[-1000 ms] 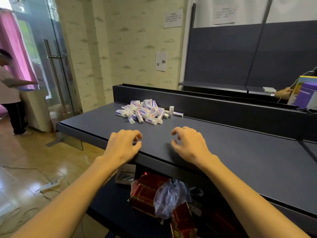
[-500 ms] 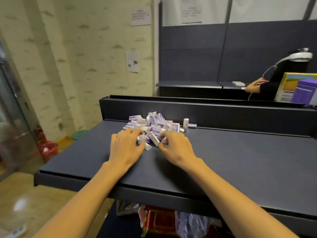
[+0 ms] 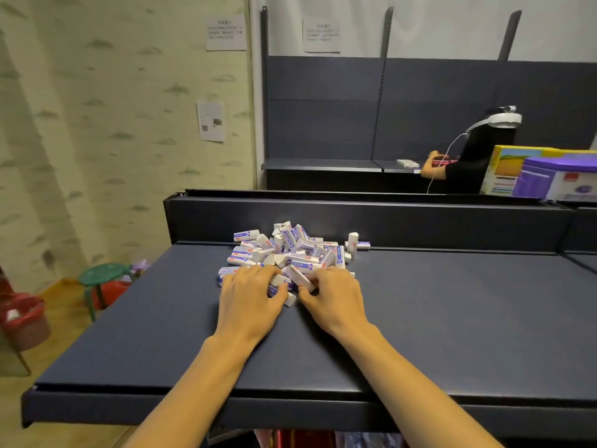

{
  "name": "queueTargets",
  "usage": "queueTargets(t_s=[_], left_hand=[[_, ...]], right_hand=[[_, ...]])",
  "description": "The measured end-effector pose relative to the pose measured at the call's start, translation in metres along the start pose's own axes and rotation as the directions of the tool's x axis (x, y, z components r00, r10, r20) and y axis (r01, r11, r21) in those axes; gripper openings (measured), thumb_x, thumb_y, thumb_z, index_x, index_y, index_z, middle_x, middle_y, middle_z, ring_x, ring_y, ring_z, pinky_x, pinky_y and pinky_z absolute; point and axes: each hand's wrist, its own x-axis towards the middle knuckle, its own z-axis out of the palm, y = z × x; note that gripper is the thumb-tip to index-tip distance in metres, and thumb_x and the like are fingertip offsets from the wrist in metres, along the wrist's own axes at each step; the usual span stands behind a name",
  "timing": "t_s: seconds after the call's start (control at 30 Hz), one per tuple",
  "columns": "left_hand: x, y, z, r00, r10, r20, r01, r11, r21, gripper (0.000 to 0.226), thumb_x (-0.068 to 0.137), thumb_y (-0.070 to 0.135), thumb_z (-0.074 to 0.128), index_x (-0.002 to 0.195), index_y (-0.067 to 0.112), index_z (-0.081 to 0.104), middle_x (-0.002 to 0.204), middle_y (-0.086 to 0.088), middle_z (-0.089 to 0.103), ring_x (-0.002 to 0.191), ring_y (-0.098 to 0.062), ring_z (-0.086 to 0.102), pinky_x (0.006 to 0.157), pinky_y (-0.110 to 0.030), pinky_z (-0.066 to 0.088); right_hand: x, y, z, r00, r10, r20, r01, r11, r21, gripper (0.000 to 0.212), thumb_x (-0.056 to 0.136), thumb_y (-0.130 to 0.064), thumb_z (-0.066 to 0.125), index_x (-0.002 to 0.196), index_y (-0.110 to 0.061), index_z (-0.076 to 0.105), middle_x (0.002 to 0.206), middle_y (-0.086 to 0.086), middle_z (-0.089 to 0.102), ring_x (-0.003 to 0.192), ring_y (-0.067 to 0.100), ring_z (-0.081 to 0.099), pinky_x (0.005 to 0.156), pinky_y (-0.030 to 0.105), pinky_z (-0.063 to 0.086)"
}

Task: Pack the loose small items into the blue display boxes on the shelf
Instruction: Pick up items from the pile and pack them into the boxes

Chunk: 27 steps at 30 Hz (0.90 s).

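Dark shelf [image 3: 420,318]: heaped white-and-purple erasers [image 3: 290,250]

Nothing legible anywhere. Printed lines on two paper notices [image 3: 226,32] at upper centre too blurred to read; same for the sheet with a QR code [image 3: 211,120] at left, wrappers on the small items [image 3: 290,250], and boxes [image 3: 549,174] at right.

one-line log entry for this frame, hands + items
left hand: on near edge of pile of small white-and-purple wrapped erasers | right hand: same, grip unclear | dark grey shelf | blue boxes: not visible
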Motion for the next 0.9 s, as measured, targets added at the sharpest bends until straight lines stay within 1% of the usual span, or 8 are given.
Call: queueTargets(t_s=[0.1, 0.17, 0.3, 0.4, 0.6, 0.7, 0.8, 0.9], left_hand=[[0.0, 0.0, -0.003, 1.0, -0.031, -0.003, 0.03, 0.997, -0.072, 0.028, 0.075, 0.04, 0.055, 0.095, 0.026, 0.069, 0.086, 0.004, 0.07, 0.085, -0.02, 0.062, 0.083, -0.038, 0.045], [-0.002, 0.0, -0.006, 0.998, -0.044, -0.032, 0.04, 0.993, -0.113, 0.021, 0.078, 0.035, 0.065, 0.095, 0.025, 0.07, 0.086, 0.003, 0.07, 0.084, -0.021, 0.062, 0.082, -0.037, 0.046], [-0.006, 0.002, -0.011, 0.995, -0.038, -0.096, 0.022, 0.987, -0.157, 0.013, 0.079, 0.027, 0.072, 0.091, 0.023, 0.07, 0.078, 0.004, 0.069, 0.075, -0.021, 0.061, 0.076, -0.036, 0.047], [-0.007, 0.003, -0.013, 0.992, -0.067, -0.107, 0.047, 0.982, -0.184, 0.016, 0.08, 0.029, 0.072, 0.095, 0.023, 0.07, 0.077, 0.002, 0.069, 0.074, -0.021, 0.062, 0.074, -0.035, 0.047], [-0.007, 0.004, -0.016, 0.985, -0.141, -0.102, 0.113, 0.963, -0.243, 0.023, 0.08, 0.039, 0.072, 0.097, 0.023, 0.07, 0.074, 0.007, 0.066, 0.077, -0.023, 0.062, 0.073, -0.033, 0.047], [-0.007, 0.005, -0.016, 0.983, -0.157, -0.097, 0.125, 0.953, -0.275, 0.021, 0.079, 0.038, 0.074, 0.092, 0.023, 0.069, 0.062, 0.018, 0.052, 0.069, -0.02, 0.057, 0.067, -0.032, 0.046], [-0.005, 0.003, -0.015, 0.982, -0.162, -0.1, 0.122, 0.938, -0.324, 0.02, 0.078, 0.035, 0.075, 0.093, 0.023, 0.069, 0.06, 0.016, 0.052, 0.062, -0.015, 0.052, 0.067, -0.034, 0.049], [-0.005, 0.002, -0.015, 0.982, -0.158, -0.101, 0.115, 0.935, -0.337, 0.016, 0.078, 0.03, 0.075, 0.091, 0.025, 0.069, 0.061, 0.015, 0.053, 0.066, -0.02, 0.056, 0.067, -0.036, 0.051]], right_hand=[[-0.001, 0.0, -0.001, 1.0, -0.005, 0.016, 0.005, 1.0, -0.003, 0.025, 0.085, -0.037, 0.05, 0.094, -0.026, 0.071, 0.087, -0.001, 0.059, 0.09, 0.022, 0.052, 0.069, 0.033, 0.04], [-0.001, 0.001, -0.003, 1.0, 0.016, 0.001, -0.016, 0.999, 0.039, 0.021, 0.085, -0.036, 0.054, 0.094, -0.025, 0.07, 0.09, -0.001, 0.059, 0.09, 0.021, 0.052, 0.072, 0.032, 0.041], [-0.003, 0.005, -0.003, 0.998, 0.056, -0.032, -0.051, 0.988, 0.143, 0.009, 0.081, -0.033, 0.064, 0.084, -0.025, 0.061, 0.089, -0.005, 0.058, 0.09, 0.019, 0.052, 0.071, 0.032, 0.037], [-0.004, 0.008, -0.003, 0.996, 0.066, -0.052, -0.051, 0.969, 0.241, 0.015, 0.079, -0.033, 0.069, 0.079, -0.027, 0.055, 0.084, -0.006, 0.06, 0.086, 0.021, 0.055, 0.075, 0.037, 0.045], [-0.008, 0.007, -0.004, 0.992, 0.103, -0.078, -0.058, 0.893, 0.446, 0.026, 0.072, -0.04, 0.077, 0.081, -0.026, 0.057, 0.079, -0.008, 0.061, 0.079, 0.019, 0.057, 0.077, 0.044, 0.05], [-0.008, 0.007, -0.005, 0.991, 0.101, -0.093, -0.046, 0.88, 0.473, 0.024, 0.075, -0.037, 0.077, 0.081, -0.026, 0.056, 0.078, -0.01, 0.06, 0.077, 0.017, 0.057, 0.079, 0.044, 0.049], [-0.008, 0.007, -0.004, 0.988, 0.084, -0.126, -0.013, 0.876, 0.483, 0.025, 0.077, -0.034, 0.075, 0.079, -0.031, 0.05, 0.077, -0.013, 0.059, 0.076, 0.016, 0.057, 0.081, 0.045, 0.049], [-0.008, 0.01, -0.004, 0.98, 0.088, -0.18, 0.015, 0.863, 0.505, 0.026, 0.077, -0.034, 0.075, 0.077, -0.03, 0.049, 0.069, -0.012, 0.059, 0.066, 0.012, 0.055, 0.076, 0.043, 0.051]])
